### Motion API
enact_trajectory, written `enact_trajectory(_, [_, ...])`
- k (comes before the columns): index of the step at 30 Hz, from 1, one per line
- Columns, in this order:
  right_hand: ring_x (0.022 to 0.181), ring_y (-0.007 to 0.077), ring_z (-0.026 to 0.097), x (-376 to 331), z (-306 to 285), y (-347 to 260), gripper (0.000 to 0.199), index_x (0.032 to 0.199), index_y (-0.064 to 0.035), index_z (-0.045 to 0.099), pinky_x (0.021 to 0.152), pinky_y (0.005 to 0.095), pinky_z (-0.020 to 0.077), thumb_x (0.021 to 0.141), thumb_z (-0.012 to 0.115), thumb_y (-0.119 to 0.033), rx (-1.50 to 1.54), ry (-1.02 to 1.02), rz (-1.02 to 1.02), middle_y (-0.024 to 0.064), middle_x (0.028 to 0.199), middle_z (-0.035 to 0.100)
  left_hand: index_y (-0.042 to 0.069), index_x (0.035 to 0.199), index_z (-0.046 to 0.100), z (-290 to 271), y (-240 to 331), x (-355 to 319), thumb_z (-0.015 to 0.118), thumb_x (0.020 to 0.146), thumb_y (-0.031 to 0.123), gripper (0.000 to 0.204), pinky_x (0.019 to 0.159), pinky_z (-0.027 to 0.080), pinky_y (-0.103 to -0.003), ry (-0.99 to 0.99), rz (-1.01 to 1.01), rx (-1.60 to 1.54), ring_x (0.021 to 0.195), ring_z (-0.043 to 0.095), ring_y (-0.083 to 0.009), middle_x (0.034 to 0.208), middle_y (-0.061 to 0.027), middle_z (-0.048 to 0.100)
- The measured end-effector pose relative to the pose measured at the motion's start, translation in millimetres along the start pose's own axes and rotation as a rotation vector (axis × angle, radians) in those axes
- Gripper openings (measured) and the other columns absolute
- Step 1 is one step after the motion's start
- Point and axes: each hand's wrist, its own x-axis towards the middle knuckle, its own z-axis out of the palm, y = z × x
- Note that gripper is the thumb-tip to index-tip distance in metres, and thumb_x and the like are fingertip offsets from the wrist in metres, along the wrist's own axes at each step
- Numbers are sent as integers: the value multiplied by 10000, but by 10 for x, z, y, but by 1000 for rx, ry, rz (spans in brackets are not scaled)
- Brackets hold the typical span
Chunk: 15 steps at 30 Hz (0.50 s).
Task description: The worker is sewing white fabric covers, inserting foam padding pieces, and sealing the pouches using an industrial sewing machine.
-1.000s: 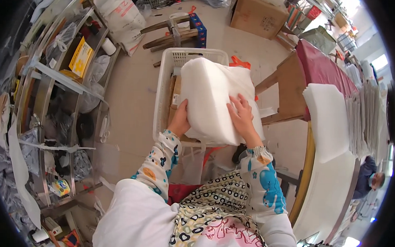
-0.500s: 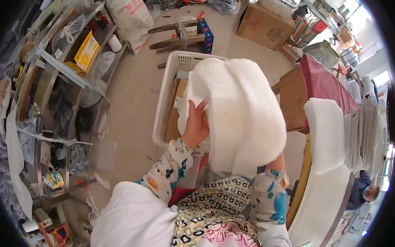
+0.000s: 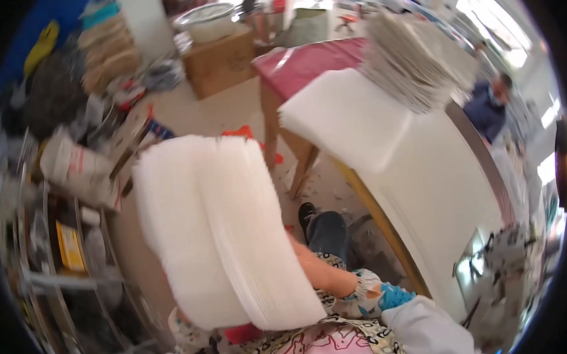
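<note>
A thick stack of soft white sheets [image 3: 217,235], folded over or laid in two bundles side by side, is held up in front of my body. My right hand [image 3: 304,257] reaches under its right edge, with the fingers hidden beneath. On the left, only the patterned sleeve [image 3: 188,330] of my left arm and a sliver of skin show; the stack covers my left hand. To the right, a similar white stack [image 3: 347,115] lies on the long white worktable [image 3: 434,203].
Greyish folded sheets [image 3: 417,63] are piled behind the white stack. A maroon-covered table [image 3: 310,60] adjoins the worktable. Metal shelving [image 3: 81,284] stands at left, a cardboard box [image 3: 220,62] farther back. Another person [image 3: 486,107] is beyond the worktable.
My view and body have turned right toward the worktable, carrying the white stack along. My left hand, visible before at the stack's side, is now behind it. The plastic crate has left view.
</note>
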Motion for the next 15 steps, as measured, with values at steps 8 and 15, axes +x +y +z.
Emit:
enact_trajectory(8, [1305, 192, 526, 12, -270, -493, 506, 1514, -16, 452, 1097, 372, 446, 1048, 591, -155, -97, -157, -422, 88, 1452, 559, -38, 1283, 645, -1255, 1471, 4008, 506, 1067, 236, 376, 830, 510, -331, 297, -82, -218, 877, 665, -174, 1025, -117, 728])
enact_trajectory(15, [1148, 235, 660, 386, -1268, -913, 454, 1429, 0, 540, 960, 391, 571, 1043, 609, -227, 358, 54, -621, 159, 1311, 651, -13, 1278, 662, -948, 2247, 6131, 523, 1065, 173, 316, 853, 537, -352, 74, 386, -68, 920, 708, -231, 1112, -181, 744])
